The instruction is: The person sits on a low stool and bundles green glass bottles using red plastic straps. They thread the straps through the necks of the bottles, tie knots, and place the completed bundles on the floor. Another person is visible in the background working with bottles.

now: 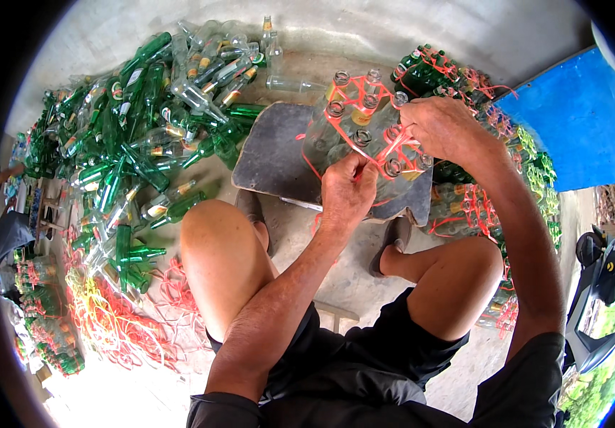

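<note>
A cluster of clear glass bottles [361,135] stands upright on a small dark board [271,153] between my knees. Red plastic strap [393,146] winds around and between the bottle necks, and one loop goes round the bodies. At the near side of the cluster, my left hand [350,189] is closed in a pinch on the strap, thumb and fingers pressed together. Over the right-hand necks, my right hand [443,128] is closed too, its fingertips on the strap beside a bottle mouth. Part of its grip is hidden behind the knuckles.
A large heap of loose green and clear bottles [143,121] lies at the left against the wall. Tangled red and yellow strap [122,321] covers the floor below it. Tied bottle bundles [464,207] stack up at the right, near a blue panel [571,118] and a parked motorbike [596,307].
</note>
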`<action>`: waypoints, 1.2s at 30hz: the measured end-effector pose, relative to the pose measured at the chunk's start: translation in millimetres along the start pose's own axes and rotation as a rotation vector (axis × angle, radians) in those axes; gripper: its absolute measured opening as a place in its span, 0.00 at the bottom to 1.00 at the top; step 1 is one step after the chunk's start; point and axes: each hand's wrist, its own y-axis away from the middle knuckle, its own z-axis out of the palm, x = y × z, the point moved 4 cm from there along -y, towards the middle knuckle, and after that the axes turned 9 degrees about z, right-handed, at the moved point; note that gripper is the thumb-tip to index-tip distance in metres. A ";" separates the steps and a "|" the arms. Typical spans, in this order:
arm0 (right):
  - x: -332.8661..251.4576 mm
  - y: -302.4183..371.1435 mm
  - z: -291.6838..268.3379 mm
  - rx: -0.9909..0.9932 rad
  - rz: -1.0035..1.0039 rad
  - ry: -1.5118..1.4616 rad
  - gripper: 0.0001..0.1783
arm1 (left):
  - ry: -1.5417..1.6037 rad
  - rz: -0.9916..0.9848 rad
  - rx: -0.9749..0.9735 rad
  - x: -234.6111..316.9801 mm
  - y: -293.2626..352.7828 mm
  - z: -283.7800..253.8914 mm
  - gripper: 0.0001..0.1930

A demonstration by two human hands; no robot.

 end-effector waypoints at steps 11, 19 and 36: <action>8.4 -17.9 9.9 0.023 -0.049 -0.217 0.03 | 0.033 -0.004 -0.004 -2.2 0.5 2.0 0.08; 10.5 -47.1 31.8 -0.183 -0.033 -0.357 0.08 | 0.051 -0.070 -0.008 -5.4 0.3 1.6 0.08; -45.6 61.1 11.3 0.319 0.196 -0.731 0.09 | -0.056 -0.135 -0.002 15.7 0.3 -23.6 0.08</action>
